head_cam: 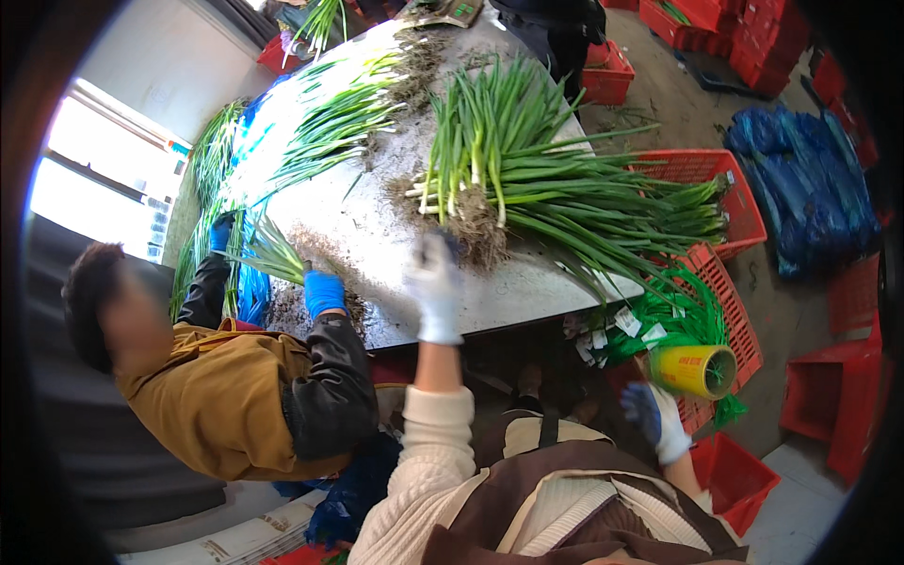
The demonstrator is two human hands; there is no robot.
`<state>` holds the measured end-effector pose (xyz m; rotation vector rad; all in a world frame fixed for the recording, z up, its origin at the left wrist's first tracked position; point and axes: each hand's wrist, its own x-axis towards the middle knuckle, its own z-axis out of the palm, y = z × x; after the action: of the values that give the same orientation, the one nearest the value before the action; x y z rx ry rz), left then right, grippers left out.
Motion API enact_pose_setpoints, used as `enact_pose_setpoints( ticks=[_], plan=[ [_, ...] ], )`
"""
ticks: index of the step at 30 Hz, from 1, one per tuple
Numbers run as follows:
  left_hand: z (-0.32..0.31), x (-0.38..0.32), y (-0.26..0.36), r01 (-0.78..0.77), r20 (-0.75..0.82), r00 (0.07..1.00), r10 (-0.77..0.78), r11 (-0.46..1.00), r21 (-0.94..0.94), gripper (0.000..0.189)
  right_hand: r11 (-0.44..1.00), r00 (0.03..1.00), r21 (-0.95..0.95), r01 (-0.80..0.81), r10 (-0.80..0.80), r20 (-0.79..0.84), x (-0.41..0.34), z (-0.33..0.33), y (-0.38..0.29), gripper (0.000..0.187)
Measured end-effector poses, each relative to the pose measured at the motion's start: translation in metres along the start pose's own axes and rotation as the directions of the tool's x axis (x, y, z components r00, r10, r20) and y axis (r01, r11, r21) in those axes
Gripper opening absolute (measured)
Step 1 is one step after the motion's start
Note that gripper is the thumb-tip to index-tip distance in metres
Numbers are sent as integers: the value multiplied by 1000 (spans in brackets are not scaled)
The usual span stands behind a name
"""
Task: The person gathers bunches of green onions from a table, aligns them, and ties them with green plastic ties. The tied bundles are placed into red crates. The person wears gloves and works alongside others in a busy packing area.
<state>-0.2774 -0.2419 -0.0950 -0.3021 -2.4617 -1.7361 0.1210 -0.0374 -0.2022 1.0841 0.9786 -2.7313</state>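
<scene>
My left hand point(433, 274), in a white glove with a dark palm, is over the table at the root end of a heap of green onions point(487, 134). Motion blurs its fingers, and I cannot tell whether they touch the muddy roots point(477, 229). White stems and long green leaves point away from me and to the right. Low at my right side is my right hand point(653, 418), gloved in white and blue, with nothing visible in it. Just above it lies a yellow tube point(681, 369) with printing, beside tagged green net bags point(678, 311).
A co-worker point(226, 395) at my left holds green onions point(272, 254) in blue gloves. More onions point(332, 120) lie along the white table point(402, 282). Red crates point(752, 233) stand at the right, near blue wrapped bundles point(805, 187). Another person point(554, 28) stands across the table.
</scene>
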Motion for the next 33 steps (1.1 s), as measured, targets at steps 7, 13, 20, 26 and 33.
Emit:
enact_pose_setpoints(
  ticks=[7, 13, 20, 26, 33],
  plan=[
    [-27, 137, -90, 410, 165, 912, -376, 835, -366, 39, 877, 900, -306, 370, -256, 353, 221, 240, -161, 33],
    [31, 144, -94, 325, 319, 912, -257, 928, -183, 38, 678, 997, -735, 3, -62, -54, 334, 342, -190, 42],
    [46, 155, -67, 194, 344, 895, -286, 941, 276, 47, 412, 993, -909, 62, -115, 15, 359, 373, -180, 50],
    [47, 118, -4, 289, 417, 903, -109, 871, -397, 16, 956, 630, -242, -167, 292, 720, 309, 339, -209, 27],
    [57, 0, 4, 858, 826, 511, -236, 82, -507, 58, 303, 847, -811, 500, 26, 532, 165, 269, -219, 24]
  ],
)
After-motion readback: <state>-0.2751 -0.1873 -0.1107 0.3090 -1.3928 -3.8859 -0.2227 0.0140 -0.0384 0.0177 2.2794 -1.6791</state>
